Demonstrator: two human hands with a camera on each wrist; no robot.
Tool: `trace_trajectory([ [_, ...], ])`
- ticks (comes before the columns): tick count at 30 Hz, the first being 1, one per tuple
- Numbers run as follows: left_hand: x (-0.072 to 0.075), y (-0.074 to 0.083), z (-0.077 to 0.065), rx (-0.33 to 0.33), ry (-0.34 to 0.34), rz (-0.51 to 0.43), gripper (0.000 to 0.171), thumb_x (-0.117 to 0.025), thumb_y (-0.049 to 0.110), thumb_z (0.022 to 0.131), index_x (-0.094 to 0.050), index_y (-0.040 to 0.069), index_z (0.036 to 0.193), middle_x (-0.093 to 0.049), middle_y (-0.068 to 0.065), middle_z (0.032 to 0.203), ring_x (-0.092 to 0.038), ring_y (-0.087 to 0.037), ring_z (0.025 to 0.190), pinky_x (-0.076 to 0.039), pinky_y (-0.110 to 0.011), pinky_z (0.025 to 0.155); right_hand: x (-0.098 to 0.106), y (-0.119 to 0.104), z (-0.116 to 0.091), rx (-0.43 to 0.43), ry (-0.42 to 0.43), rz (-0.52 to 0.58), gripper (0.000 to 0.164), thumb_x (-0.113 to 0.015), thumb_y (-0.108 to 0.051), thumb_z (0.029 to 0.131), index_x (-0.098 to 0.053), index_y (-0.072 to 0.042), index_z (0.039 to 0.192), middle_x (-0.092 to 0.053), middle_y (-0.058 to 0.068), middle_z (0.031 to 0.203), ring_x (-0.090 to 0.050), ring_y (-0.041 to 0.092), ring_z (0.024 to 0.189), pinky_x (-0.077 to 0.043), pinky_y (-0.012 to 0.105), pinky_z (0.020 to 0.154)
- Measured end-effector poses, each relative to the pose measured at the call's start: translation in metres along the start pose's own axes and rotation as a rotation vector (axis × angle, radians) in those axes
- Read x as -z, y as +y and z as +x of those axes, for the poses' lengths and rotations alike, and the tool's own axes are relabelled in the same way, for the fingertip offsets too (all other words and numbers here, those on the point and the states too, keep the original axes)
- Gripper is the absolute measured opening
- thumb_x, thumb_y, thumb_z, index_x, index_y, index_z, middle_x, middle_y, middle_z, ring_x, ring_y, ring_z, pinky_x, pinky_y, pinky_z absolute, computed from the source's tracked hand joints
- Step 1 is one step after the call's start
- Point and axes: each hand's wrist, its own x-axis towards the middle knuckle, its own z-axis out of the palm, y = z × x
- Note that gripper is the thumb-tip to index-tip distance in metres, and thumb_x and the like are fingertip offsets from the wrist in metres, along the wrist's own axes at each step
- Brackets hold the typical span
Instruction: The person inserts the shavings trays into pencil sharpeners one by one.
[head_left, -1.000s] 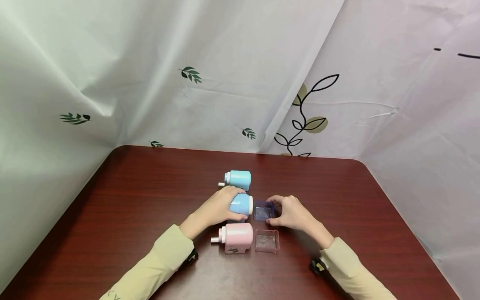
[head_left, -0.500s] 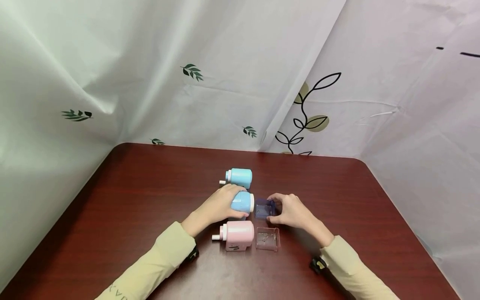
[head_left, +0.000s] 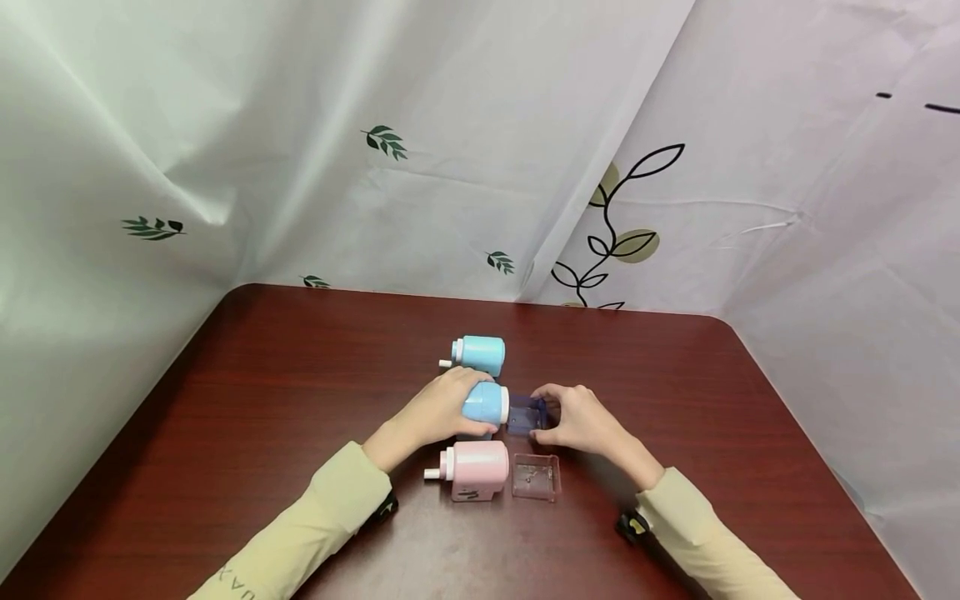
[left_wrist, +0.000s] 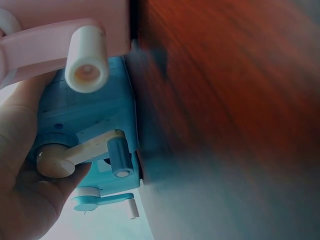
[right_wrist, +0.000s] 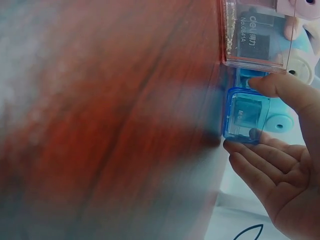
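Note:
Three crank-handled pencil sharpeners lie in a row in the head view. My left hand point(head_left: 435, 410) grips the middle blue sharpener point(head_left: 482, 403) round its body, and its crank point(left_wrist: 95, 147) points out toward the left wrist camera. Opposite it, my right hand point(head_left: 587, 421) holds a clear dark-blue shavings drawer point(head_left: 523, 419) between thumb and fingertips. The drawer sits at table level, right beside the sharpener's white-rimmed end. In the right wrist view, the thumb is at one side of the blue drawer point(right_wrist: 246, 116) and the fingers at the other.
Nearer the person lies a pink sharpener point(head_left: 480, 467), with a clear pinkish drawer point(head_left: 535, 478) holding some shavings to its right. A light-blue sharpener point(head_left: 483, 354) stands just beyond the left hand. A white patterned curtain point(head_left: 420, 208) rises behind the dark red table point(head_left: 315, 358).
The right hand has shifted slightly left with the blue drawer, bringing it closer to the blue sharpener. The left hand keeps its grip on the sharpener.

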Motion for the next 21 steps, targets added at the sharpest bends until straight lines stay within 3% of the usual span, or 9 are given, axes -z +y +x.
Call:
trace_trajectory([
  [21,0.0010,0.0006,-0.0008,-0.004,0.001,0.001,0.065,-0.073,0.048,0.070,-0.053,0.010,0.120,-0.055,-0.006,0.109,-0.049,-0.016,0.095,-0.046,-0.035,0.078,-0.0022,-0.0055,0.0060,0.023,-0.037,0.020,0.049,-0.078,-0.033,0.064,-0.062,-0.010,0.105,-0.066,-0.001,0.085,-0.056,0.002,0.071,-0.048,0.023,0.064],
])
